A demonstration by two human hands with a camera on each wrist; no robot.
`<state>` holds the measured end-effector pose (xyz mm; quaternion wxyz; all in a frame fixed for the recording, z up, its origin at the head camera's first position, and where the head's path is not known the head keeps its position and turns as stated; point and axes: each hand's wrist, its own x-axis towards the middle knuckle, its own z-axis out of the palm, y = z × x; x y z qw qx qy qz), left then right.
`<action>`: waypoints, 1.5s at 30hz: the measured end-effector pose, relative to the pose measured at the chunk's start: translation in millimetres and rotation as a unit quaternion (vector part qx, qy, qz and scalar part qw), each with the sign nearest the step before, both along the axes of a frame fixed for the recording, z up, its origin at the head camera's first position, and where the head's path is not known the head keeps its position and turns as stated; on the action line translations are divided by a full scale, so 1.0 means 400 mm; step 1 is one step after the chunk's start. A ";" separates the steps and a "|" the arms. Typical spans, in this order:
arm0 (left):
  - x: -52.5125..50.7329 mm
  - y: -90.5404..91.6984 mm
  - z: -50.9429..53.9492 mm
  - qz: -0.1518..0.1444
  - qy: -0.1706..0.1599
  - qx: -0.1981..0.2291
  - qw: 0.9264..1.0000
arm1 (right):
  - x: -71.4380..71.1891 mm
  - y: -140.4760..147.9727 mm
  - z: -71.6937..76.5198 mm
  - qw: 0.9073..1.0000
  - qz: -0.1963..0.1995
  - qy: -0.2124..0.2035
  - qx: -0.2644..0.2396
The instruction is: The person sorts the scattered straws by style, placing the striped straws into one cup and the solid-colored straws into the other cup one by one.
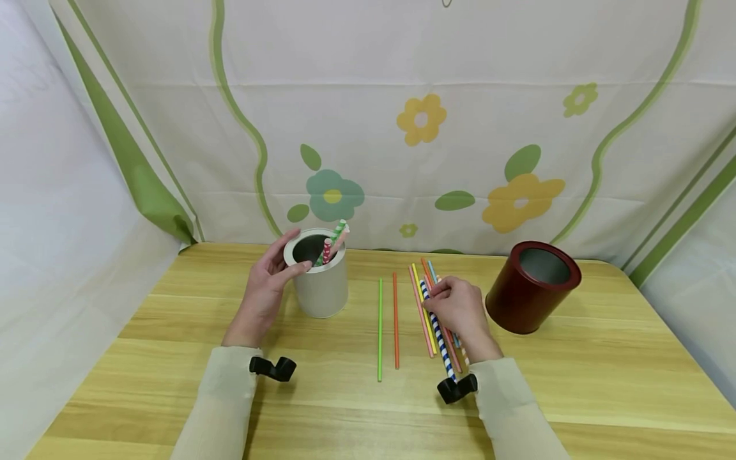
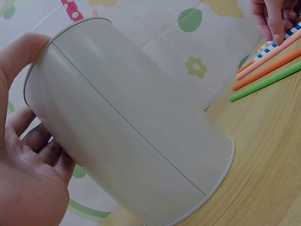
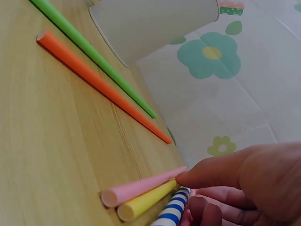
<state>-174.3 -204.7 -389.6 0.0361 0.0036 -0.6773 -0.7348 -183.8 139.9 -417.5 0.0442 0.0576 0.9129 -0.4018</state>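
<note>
My left hand (image 1: 261, 291) holds a white can (image 1: 323, 295), thumb over its rim and fingers round the far side. Inside lean a green-and-white straw (image 1: 338, 229), a red straw with white dots (image 1: 327, 250) and a pale pink straw (image 1: 341, 239). My right hand (image 1: 460, 306) is over a bundle of straws, where thumb and forefinger pinch a blue-and-white striped straw (image 1: 441, 342). Close beside it lie a pink straw (image 3: 136, 188) and a yellow straw (image 3: 148, 201). The hand partly hides other straws in the bundle.
A green straw (image 1: 380, 332) and an orange straw (image 1: 395, 322) lie apart between the white can and the bundle. To the right stands a dark red can (image 1: 508, 297). Behind the wooden table (image 1: 322, 396) hangs a flowered curtain (image 1: 368, 140).
</note>
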 end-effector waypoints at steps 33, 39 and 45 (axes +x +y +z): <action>0.002 0.003 0.001 0.005 -0.007 0.003 1.000 | 0.002 -0.018 0.001 0.999 0.003 0.018 0.031; 0.003 -0.001 0.002 0.007 -0.011 -0.003 1.000 | 0.001 -0.014 0.010 1.000 0.003 0.019 0.017; 0.003 -0.002 0.003 0.007 -0.010 -0.007 1.000 | 0.001 -0.008 0.023 0.999 -0.001 0.019 -0.026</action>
